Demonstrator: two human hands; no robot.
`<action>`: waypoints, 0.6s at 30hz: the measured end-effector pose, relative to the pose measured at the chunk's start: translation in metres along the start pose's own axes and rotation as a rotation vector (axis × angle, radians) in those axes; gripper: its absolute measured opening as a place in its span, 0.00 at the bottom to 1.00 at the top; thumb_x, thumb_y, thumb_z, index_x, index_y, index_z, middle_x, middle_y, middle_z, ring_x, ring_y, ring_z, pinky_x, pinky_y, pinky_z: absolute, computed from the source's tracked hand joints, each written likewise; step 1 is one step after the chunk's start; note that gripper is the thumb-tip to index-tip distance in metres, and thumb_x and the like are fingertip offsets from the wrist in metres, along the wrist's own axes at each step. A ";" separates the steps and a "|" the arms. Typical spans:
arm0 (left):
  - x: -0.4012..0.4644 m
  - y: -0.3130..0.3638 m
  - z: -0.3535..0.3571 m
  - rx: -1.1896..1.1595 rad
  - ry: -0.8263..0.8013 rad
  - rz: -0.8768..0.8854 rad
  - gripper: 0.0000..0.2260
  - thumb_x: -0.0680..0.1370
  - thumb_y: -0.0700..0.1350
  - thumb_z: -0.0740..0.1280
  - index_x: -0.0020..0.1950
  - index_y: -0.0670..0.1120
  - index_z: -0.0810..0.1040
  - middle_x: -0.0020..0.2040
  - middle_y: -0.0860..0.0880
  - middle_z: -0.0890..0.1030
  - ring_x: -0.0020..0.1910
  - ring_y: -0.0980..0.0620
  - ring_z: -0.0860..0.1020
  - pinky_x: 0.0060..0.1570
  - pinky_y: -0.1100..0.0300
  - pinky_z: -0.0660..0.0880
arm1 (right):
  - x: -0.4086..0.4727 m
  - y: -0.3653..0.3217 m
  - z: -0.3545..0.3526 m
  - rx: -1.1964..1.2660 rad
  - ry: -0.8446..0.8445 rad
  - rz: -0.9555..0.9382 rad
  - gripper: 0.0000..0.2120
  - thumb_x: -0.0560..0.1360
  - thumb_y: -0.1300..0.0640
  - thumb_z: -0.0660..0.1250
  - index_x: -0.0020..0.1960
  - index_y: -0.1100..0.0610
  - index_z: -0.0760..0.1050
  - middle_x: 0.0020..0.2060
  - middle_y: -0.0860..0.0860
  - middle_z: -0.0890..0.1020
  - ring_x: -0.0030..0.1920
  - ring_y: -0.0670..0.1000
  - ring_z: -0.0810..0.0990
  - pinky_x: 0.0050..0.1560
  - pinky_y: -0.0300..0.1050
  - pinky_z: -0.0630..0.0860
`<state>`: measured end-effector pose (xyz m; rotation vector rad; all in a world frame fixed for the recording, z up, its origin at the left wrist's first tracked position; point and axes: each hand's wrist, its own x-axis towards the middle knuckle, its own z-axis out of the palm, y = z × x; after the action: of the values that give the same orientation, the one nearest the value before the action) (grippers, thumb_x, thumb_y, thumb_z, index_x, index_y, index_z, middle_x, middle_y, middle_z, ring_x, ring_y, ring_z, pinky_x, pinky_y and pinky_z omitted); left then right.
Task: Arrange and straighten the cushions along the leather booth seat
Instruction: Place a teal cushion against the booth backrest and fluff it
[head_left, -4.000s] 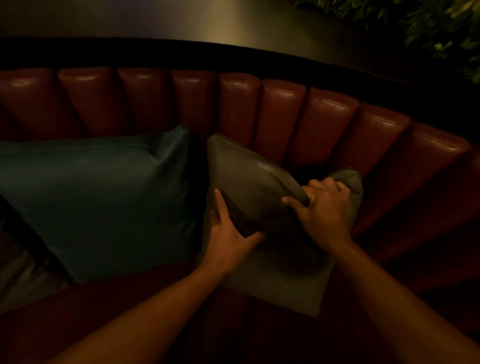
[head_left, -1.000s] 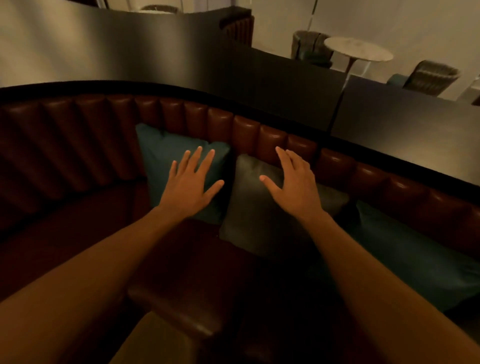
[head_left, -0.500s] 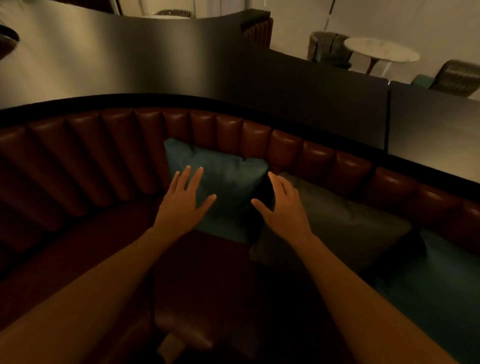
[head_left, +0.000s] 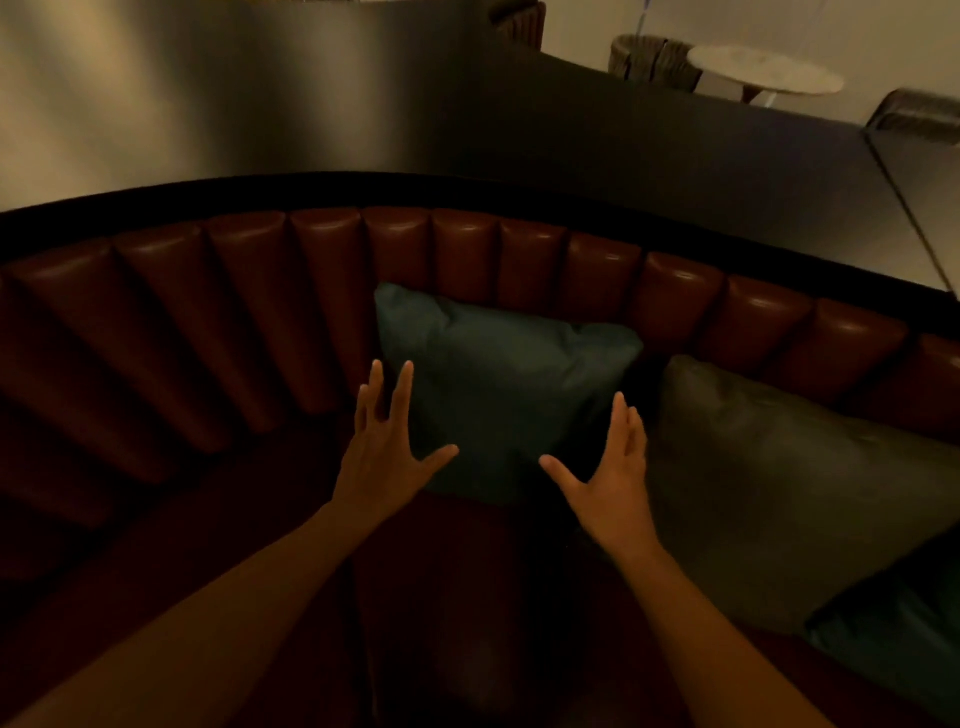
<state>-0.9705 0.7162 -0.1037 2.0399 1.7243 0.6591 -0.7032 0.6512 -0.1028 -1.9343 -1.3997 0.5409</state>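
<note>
Both grips spread wide, holding nothing, left hand (head_left: 382, 457) and right hand (head_left: 610, 480) flanking the teal cushion (head_left: 506, 387) propped against the backrest (head_left: 322, 270) just ahead; looks soft, light, squashy, slick-ish cover, so best pinched at both side edges.

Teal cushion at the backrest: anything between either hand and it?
Nothing visible. The left hand and right hand are open, one at each lower side of the teal cushion, with only dark seat below. The grey cushion sits right of the right hand, not in its path. Contact cannot be told.
</note>
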 end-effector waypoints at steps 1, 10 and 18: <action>0.007 -0.009 0.006 -0.029 0.007 -0.018 0.56 0.69 0.69 0.72 0.80 0.64 0.34 0.83 0.50 0.34 0.83 0.39 0.44 0.69 0.32 0.68 | 0.006 0.003 0.011 0.010 0.008 0.002 0.58 0.69 0.36 0.76 0.82 0.42 0.38 0.83 0.52 0.45 0.81 0.57 0.51 0.76 0.55 0.59; 0.091 -0.072 0.031 -0.263 -0.015 -0.005 0.65 0.60 0.67 0.79 0.80 0.62 0.32 0.84 0.46 0.39 0.83 0.46 0.43 0.79 0.43 0.51 | 0.063 0.036 0.065 0.169 0.089 0.012 0.67 0.64 0.44 0.83 0.83 0.45 0.35 0.83 0.51 0.46 0.82 0.50 0.48 0.78 0.45 0.50; 0.123 -0.078 0.078 -0.549 -0.006 0.093 0.70 0.61 0.53 0.85 0.80 0.56 0.29 0.74 0.74 0.41 0.76 0.75 0.47 0.71 0.75 0.55 | 0.083 0.059 0.101 0.202 0.195 0.019 0.72 0.60 0.46 0.86 0.82 0.49 0.33 0.82 0.48 0.43 0.82 0.48 0.45 0.81 0.49 0.48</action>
<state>-0.9716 0.8512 -0.1992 1.7304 1.2633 1.0217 -0.7043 0.7465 -0.2102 -1.7872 -1.1595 0.4695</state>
